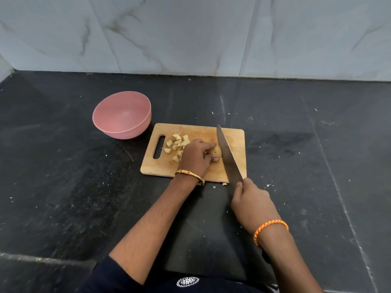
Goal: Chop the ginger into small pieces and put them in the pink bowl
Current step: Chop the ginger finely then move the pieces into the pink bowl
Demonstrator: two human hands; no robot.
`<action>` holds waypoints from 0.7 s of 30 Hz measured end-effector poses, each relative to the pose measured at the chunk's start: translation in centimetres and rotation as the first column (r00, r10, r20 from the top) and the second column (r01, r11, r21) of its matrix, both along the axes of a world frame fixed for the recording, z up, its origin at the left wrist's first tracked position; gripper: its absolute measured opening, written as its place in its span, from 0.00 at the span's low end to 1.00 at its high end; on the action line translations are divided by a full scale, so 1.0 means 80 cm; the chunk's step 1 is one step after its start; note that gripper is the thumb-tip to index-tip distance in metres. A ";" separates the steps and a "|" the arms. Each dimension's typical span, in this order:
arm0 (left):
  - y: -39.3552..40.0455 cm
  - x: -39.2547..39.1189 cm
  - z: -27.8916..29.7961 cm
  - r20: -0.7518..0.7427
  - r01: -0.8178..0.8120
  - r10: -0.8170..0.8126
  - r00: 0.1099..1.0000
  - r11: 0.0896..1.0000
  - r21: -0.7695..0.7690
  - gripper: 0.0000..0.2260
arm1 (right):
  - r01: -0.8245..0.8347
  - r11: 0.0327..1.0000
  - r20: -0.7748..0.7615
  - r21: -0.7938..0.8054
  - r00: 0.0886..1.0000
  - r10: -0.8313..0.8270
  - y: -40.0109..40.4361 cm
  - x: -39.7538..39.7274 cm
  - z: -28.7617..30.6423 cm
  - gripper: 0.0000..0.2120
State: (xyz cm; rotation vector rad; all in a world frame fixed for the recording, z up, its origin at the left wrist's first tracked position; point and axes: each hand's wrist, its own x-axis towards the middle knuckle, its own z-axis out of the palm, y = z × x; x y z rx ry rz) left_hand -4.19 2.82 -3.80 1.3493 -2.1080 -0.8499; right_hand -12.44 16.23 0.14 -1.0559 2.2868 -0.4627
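On the chopping board (233,140) mid-worktop, left hand (195,156) fingers clamp the uncut ginger (217,151) beside chopped pieces (177,145), right hand (252,203) grips the knife (227,154); chopping is underway, next cut needs fingertips clear, pink bowl (122,115) empty.

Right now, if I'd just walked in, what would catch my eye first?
Probably the long knife, gripped by the right hand, its blade lying across the wooden cutting board beside the ginger piece that the left hand holds down. Next, the pale chopped ginger heaped near the board's handle slot, and the pink bowl to the board's left, with nothing visible inside.
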 end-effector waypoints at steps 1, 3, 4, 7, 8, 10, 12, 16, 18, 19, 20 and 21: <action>-0.001 0.000 0.000 -0.006 0.005 -0.005 1.000 1.000 0.009 0.18 | 0.011 1.000 0.028 -0.025 1.000 -0.011 0.002 -0.002 0.003 0.12; -0.003 0.002 0.002 -0.007 0.023 -0.023 1.000 0.999 0.024 0.18 | 0.047 0.995 0.078 -0.091 0.996 -0.040 0.001 -0.006 0.007 0.13; -0.005 0.002 0.003 -0.001 0.035 -0.035 0.999 0.999 0.027 0.18 | 0.068 0.990 0.090 -0.122 0.994 -0.057 -0.003 -0.007 0.008 0.14; -0.010 0.004 0.005 0.007 0.063 -0.063 0.998 0.998 0.028 0.17 | 0.101 0.978 0.088 -0.182 0.992 -0.086 -0.019 -0.009 0.006 0.16; -0.011 0.005 0.006 0.001 0.070 -0.070 0.998 0.997 0.027 0.17 | 0.105 0.977 0.090 -0.188 0.992 -0.090 -0.025 -0.009 0.005 0.16; -0.014 0.005 0.006 -0.013 0.083 -0.083 0.996 0.996 0.027 0.16 | 0.116 0.975 0.101 -0.191 0.990 -0.098 -0.036 -0.007 0.000 0.16; -0.016 0.006 0.005 -0.026 0.097 -0.096 0.995 0.995 0.033 0.17 | 0.124 0.976 0.110 -0.179 0.988 -0.105 -0.044 -0.004 -0.003 0.17; -0.019 0.007 0.005 -0.043 0.121 -0.120 0.992 0.992 0.024 0.17 | 0.114 0.983 0.119 -0.141 0.988 -0.098 -0.053 -0.002 -0.008 0.15; -0.020 0.007 0.004 -0.057 0.135 -0.134 0.989 0.991 0.017 0.16 | 0.113 0.985 0.125 -0.132 0.987 -0.096 -0.055 -0.003 -0.010 0.15; -0.021 0.008 0.004 -0.064 0.141 -0.140 0.988 0.990 0.015 0.16 | 0.108 0.986 0.123 -0.126 0.988 -0.093 -0.055 -0.004 -0.011 0.15; -0.021 0.009 0.004 -0.069 0.148 -0.147 0.987 0.989 0.012 0.16 | 0.101 0.988 0.117 -0.118 0.989 -0.088 -0.055 -0.004 -0.012 0.15; -0.022 0.010 0.004 -0.071 0.154 -0.153 0.986 0.988 0.010 0.16 | 0.094 0.989 0.109 -0.110 0.991 -0.082 -0.055 -0.003 -0.012 0.14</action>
